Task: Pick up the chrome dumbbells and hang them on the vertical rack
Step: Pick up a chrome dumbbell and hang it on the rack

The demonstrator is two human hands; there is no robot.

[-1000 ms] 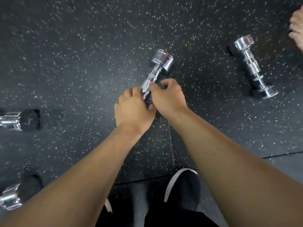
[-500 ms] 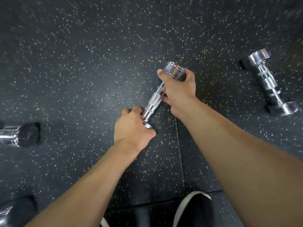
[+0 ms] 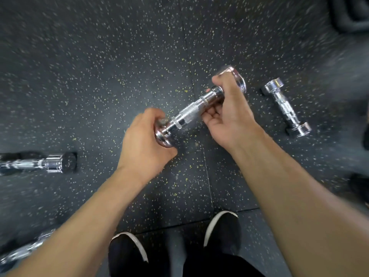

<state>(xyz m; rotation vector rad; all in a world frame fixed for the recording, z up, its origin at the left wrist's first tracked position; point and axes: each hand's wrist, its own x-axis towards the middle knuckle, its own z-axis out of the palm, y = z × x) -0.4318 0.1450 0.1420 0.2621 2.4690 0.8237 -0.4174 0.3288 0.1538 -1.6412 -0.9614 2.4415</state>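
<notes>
A dark rubber floor (image 3: 99,66), flecked with pale and yellow specks and crossed by thin seams between its mats, filled the whole view. Two bare forearms (image 3: 299,196) reached forward from the bottom edge over it. Between them, at the bottom, stood a pair of black shoes (image 3: 221,232) with white rims. A dark shape (image 3: 351,15) sat in the top right corner, too blurred to name.

The held dumbbell (image 3: 191,111), chrome with a ridged middle grip, lay in both hands in the middle of the view, above a floor seam, slanting from lower left to upper right. The left hand (image 3: 143,144) had its fingers curled round the lower left head. The right hand (image 3: 229,116) wrapped thumb and fingers round the bar just below the upper right head. The hands were apart, with the ridged grip bare between them.

Three more chrome dumbbells lay on the floor. The left dumbbell (image 3: 40,163) lay on its side at the left edge, partly cut off. The right dumbbell (image 3: 285,105) lay just right of the right hand, not touching it. The corner dumbbell (image 3: 22,254), at the bottom left, was blurred and partly hidden by the left forearm.
</notes>
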